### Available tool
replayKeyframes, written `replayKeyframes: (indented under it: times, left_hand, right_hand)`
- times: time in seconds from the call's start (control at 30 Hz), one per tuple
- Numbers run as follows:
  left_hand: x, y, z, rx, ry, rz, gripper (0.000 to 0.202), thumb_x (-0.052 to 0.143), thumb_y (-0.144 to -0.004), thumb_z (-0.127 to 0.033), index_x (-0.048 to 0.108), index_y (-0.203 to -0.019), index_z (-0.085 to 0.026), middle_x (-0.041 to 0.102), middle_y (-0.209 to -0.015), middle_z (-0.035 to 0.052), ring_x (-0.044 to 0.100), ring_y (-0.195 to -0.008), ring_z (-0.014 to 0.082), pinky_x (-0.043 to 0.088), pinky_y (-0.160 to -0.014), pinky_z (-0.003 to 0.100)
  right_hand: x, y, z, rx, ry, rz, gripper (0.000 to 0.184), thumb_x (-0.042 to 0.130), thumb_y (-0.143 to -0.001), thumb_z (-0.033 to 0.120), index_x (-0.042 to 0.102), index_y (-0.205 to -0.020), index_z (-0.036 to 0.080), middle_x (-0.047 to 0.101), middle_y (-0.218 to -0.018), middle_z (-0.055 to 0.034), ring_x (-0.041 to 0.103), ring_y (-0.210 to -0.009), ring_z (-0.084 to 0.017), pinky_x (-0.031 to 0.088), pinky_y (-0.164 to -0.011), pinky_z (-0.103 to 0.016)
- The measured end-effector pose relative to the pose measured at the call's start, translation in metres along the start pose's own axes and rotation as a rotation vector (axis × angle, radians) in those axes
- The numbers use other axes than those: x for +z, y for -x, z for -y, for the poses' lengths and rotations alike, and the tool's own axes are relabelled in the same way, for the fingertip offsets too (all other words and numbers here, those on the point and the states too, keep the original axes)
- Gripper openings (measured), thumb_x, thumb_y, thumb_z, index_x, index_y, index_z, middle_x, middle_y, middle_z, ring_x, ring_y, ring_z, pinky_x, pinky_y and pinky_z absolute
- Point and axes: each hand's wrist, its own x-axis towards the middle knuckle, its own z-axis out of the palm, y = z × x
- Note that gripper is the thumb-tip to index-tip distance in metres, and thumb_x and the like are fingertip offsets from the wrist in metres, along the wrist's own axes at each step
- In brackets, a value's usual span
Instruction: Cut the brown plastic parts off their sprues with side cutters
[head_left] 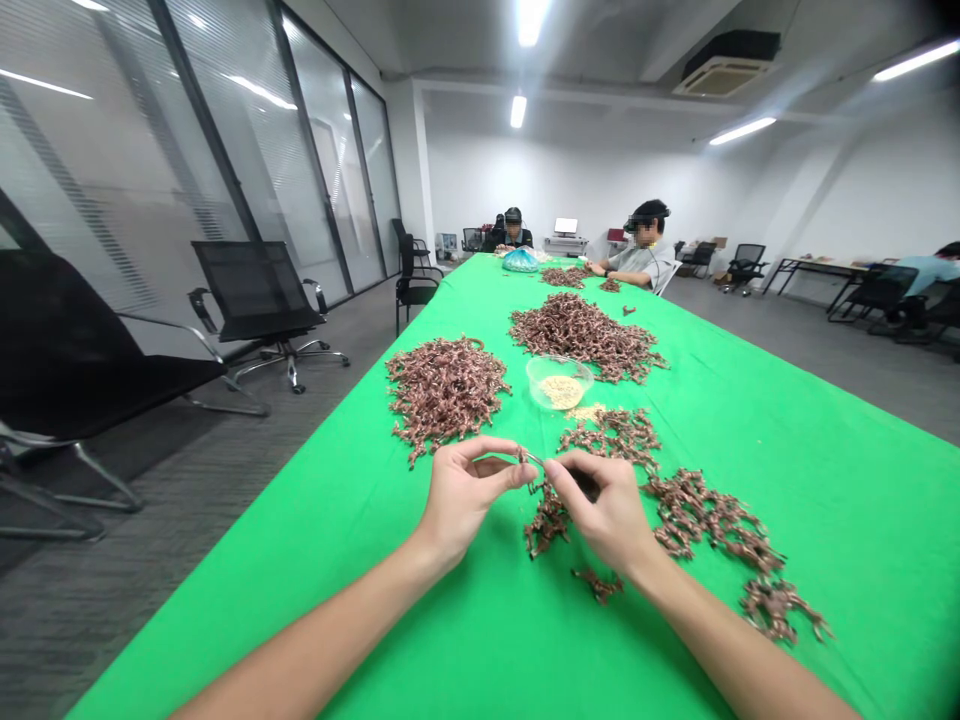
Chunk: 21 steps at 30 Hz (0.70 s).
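Between the thumb and fingertips of my left hand (469, 495) is a small brown plastic figure (523, 455). My right hand (604, 500) is closed round a thin, shiny tool (534, 459), whose tip meets the figure; its kind cannot be made out, and most of it is hidden in the fingers. Just below both hands lies a small cluster of brown figures (547, 522). One loose figure (598, 585) rests nearer to me, under my right wrist.
On the green-covered table (337, 600) are a left pile (448, 390) and a larger far pile (585, 335) of brown figures. A clear bowl (534, 385) holds small beige pieces. More figures (705, 510) spread at right. Two people (637, 265) sit at the far end.
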Motion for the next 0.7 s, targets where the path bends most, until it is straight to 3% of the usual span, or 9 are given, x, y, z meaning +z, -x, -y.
replayKeyframes:
  times: [0.4, 0.57, 0.7]
  left_hand:
    - [-0.001, 0.0004, 0.0, -0.023, -0.051, -0.001, 0.029, 0.091, -0.06, -0.024, 0.077, -0.083, -0.013, 0.077, -0.074, 0.0048, 0.069, -0.062, 0.015, 0.055, -0.061, 0.024]
    - [-0.0005, 0.0004, -0.0003, 0.076, -0.084, -0.024, 0.023, 0.091, -0.06, -0.021, 0.077, -0.078, -0.015, 0.078, -0.084, 0.0052, 0.073, -0.075, 0.02, 0.06, -0.071, 0.029]
    - [-0.0013, 0.0, -0.0007, 0.138, -0.134, -0.018, 0.021, 0.089, -0.062, -0.022, 0.079, -0.079, -0.016, 0.078, -0.088, 0.0052, 0.074, -0.082, 0.022, 0.062, -0.078, 0.031]
  right_hand:
    - [-0.0005, -0.001, -0.0025, 0.042, -0.028, 0.055, 0.047, 0.053, -0.097, 0.046, 0.054, -0.06, 0.017, 0.039, -0.052, 0.0044, 0.034, -0.049, -0.01, 0.024, -0.049, -0.026]
    - [-0.0007, -0.0025, -0.0038, 0.077, -0.067, 0.089, 0.052, 0.051, -0.097, 0.051, 0.048, -0.057, 0.018, 0.035, -0.052, 0.0044, 0.031, -0.049, -0.01, 0.022, -0.048, -0.026]
    - [-0.0007, -0.0029, -0.003, 0.176, -0.202, 0.16, 0.053, 0.049, -0.097, 0.057, 0.051, -0.06, 0.018, 0.038, -0.052, 0.0036, 0.032, -0.049, -0.011, 0.025, -0.047, -0.026]
